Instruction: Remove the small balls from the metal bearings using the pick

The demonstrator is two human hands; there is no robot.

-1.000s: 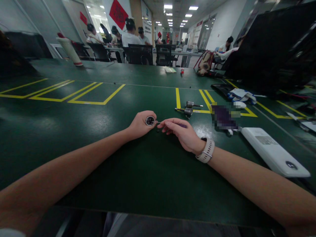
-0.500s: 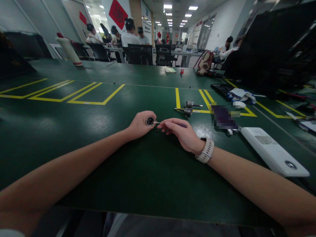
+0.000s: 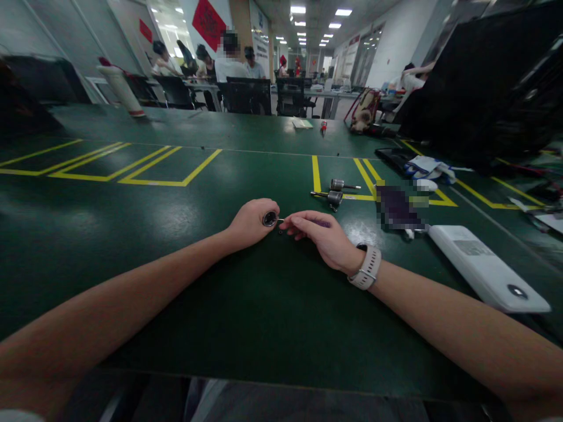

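Note:
My left hand [image 3: 253, 223] is closed round a small cylindrical metal part [image 3: 269, 218], its dark open end facing me. My right hand [image 3: 314, 231] pinches a slim screwdriver [image 3: 324, 223] with a purple handle. Its thin shaft points left and reaches the rim of the metal part; whether the tip is inside or only touching, I cannot tell. A tiny dark ring-like piece [image 3: 280, 232] lies on the table just below the shaft. Beyond my right hand lie two metal cylinders with shafts, one farther [image 3: 337, 184] and one nearer [image 3: 334, 198].
A white power bank [image 3: 488, 266] lies by my right forearm, near a blurred dark phone-like object [image 3: 398, 208]. Gloves [image 3: 428, 170] and a large black object [image 3: 479, 88] stand farther right. Yellow tape [image 3: 153, 183] marks the green table [image 3: 264, 328]. People sit at tables behind.
The metal part in my left hand has tilted and shifted slightly right, toward the screwdriver. Less of the shaft shows now. My right hand has barely moved.

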